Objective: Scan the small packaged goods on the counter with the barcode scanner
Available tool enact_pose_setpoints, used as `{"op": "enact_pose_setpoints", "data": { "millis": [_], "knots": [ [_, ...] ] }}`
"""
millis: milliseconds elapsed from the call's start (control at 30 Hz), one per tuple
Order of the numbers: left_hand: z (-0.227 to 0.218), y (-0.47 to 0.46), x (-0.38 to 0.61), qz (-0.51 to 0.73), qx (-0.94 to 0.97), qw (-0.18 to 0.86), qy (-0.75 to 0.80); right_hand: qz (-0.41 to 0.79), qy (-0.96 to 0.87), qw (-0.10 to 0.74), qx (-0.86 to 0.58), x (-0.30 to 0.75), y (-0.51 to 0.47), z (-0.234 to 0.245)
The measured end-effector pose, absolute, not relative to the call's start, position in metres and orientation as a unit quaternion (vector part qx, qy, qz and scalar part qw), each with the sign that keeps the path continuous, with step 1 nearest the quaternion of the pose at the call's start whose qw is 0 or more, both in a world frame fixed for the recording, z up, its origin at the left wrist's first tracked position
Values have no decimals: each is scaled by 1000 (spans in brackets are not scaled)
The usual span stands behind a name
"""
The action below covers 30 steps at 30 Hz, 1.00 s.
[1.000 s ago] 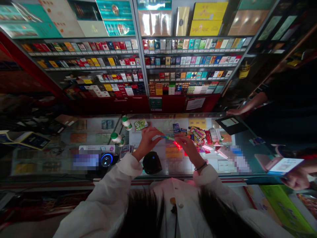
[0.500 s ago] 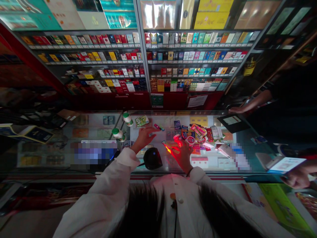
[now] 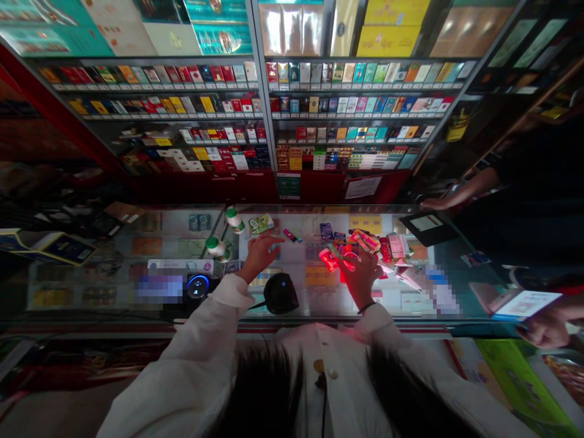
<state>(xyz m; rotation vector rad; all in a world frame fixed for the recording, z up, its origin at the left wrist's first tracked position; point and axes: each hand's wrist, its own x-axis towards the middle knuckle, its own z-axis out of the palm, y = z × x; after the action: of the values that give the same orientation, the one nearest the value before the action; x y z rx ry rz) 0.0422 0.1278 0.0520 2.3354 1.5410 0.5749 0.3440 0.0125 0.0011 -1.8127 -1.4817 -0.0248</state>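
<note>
My left hand (image 3: 260,255) lies flat on the glass counter (image 3: 310,298) with its fingers apart, holding nothing, close to several small packets (image 3: 292,235). My right hand (image 3: 361,275) reaches down over a heap of colourful packets (image 3: 367,241), its fingers on or among them. Whether it grips one is hidden. Red scanner light falls on a packet (image 3: 330,259) just left of that hand. Between my hands, a black dome scanner (image 3: 280,293) stands on the glass.
Shelves of cigarette packs (image 3: 356,103) fill the far wall. Two green-capped white bottles (image 3: 235,220) stand on the counter at left, beside a blue-ringed device (image 3: 198,286). Across the counter, a person's hand (image 3: 449,198) reaches near a black pad (image 3: 426,223); another hand (image 3: 542,325) holds a card.
My hands have moved apart. The thin item held between them a second ago is no longer visible there. My right hand has moved right onto the heap, and my left has drawn back.
</note>
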Motion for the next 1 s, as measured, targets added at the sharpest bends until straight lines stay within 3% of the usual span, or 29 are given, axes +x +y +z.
{"op": "enact_pose_setpoints", "data": {
  "millis": [67,300,633,1000],
  "knots": [
    [48,128,39,196,806,135,542,-94,-507,382,-767,371,19,2],
    [34,127,30,167,799,123,564,-172,-436,285,-836,445,29,6],
    [26,129,20,111,784,107,601,-191,-410,243,-858,461,32,-10],
    [5,137,-2,32,760,53,646,-193,-402,262,-856,452,27,-5]
  ]
}}
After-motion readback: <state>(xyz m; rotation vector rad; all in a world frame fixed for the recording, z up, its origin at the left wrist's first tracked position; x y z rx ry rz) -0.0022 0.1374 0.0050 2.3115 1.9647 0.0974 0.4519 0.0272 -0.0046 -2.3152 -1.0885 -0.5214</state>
